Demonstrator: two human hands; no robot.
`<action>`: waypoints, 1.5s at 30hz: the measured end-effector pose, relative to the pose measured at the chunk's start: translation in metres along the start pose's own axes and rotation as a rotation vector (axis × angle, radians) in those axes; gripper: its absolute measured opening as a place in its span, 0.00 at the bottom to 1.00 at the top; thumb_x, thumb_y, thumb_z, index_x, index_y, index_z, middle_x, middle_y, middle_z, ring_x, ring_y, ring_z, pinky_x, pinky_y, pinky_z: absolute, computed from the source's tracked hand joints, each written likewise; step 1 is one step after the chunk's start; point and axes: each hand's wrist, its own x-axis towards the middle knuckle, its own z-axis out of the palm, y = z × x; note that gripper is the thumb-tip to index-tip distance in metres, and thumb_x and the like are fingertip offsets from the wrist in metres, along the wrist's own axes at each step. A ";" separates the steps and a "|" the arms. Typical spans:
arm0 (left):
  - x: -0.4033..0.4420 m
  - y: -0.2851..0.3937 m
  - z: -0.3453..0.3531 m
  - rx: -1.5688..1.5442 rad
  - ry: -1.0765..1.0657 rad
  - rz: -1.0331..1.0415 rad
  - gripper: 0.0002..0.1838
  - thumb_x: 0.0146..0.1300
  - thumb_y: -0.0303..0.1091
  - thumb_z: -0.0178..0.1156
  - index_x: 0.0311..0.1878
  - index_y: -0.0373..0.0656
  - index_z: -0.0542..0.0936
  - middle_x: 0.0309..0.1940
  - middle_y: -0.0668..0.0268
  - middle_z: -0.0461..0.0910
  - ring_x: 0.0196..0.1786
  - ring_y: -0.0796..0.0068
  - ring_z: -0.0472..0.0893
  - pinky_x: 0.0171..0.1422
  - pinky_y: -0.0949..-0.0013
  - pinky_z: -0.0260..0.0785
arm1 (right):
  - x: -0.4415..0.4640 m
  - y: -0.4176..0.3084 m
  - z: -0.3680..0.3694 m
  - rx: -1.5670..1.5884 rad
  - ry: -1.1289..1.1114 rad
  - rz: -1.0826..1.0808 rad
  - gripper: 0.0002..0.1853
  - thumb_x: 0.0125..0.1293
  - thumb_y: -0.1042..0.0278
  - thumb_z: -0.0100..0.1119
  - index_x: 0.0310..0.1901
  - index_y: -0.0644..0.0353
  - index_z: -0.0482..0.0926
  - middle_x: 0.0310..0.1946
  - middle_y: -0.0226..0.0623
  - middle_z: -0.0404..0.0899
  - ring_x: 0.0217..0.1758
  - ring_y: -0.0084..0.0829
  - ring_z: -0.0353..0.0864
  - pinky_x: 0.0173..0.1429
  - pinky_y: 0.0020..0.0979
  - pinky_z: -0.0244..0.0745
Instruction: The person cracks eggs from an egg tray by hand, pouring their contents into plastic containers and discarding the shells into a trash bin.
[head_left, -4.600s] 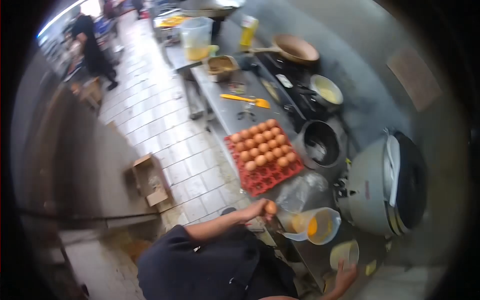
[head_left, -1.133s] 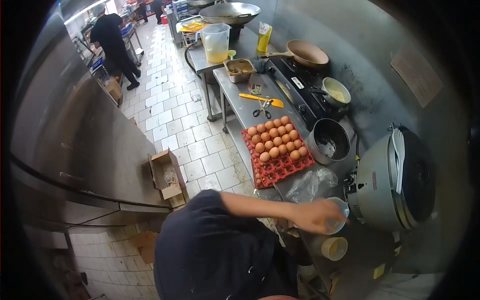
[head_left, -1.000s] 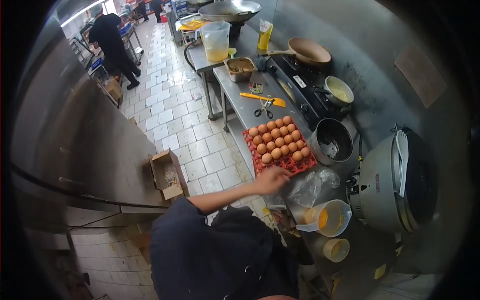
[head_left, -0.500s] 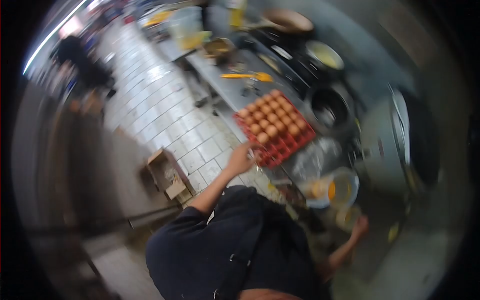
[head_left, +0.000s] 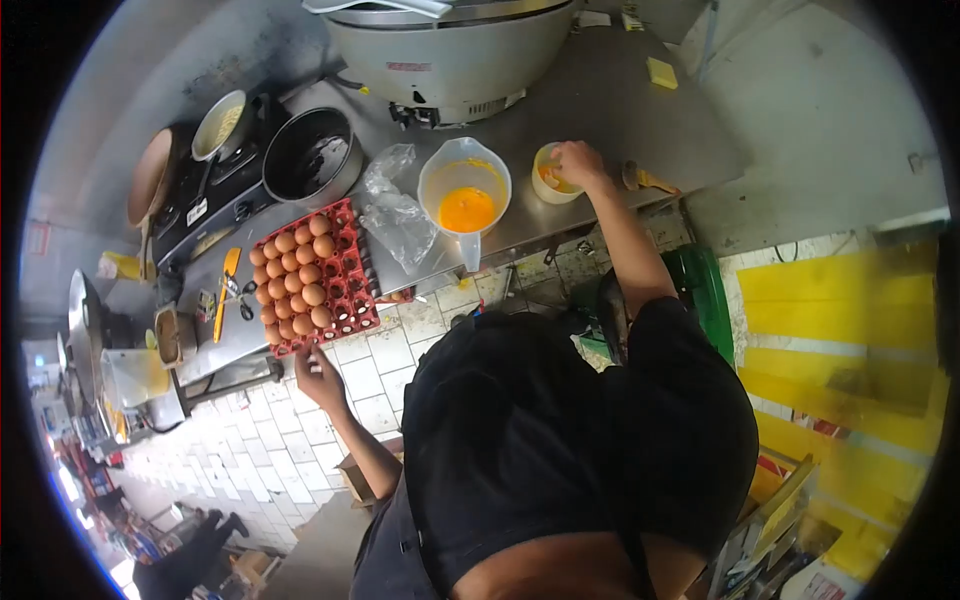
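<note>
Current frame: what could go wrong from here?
1. The jug has its handle pointing to the counter's front edge; a forearm could catch it and spill the orange-yellow contents.
2. The egg tray sits at that edge, beside the left hand; a nudge might roll eggs off.
3. The right hand reaches into the small cup, which could tip.

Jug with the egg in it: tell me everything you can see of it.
The jug looks like translucent whitish plastic, with a wide round mouth and one handle. Bright orange-yellow egg lies at the bottom; yellow traces mark the inner wall. It stands upright on the metal table, near the front edge, handle toward the person. Neither the left hand nor the right hand touches it.
</note>
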 end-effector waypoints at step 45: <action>0.043 -0.016 0.054 0.329 -0.029 0.062 0.15 0.57 0.33 0.60 0.48 0.42 0.78 0.44 0.62 0.78 0.50 0.59 0.77 0.50 0.59 0.75 | -0.136 0.050 0.054 -0.134 0.616 0.332 0.24 0.70 0.46 0.59 0.56 0.56 0.77 0.43 0.42 0.82 0.44 0.39 0.82 0.50 0.43 0.77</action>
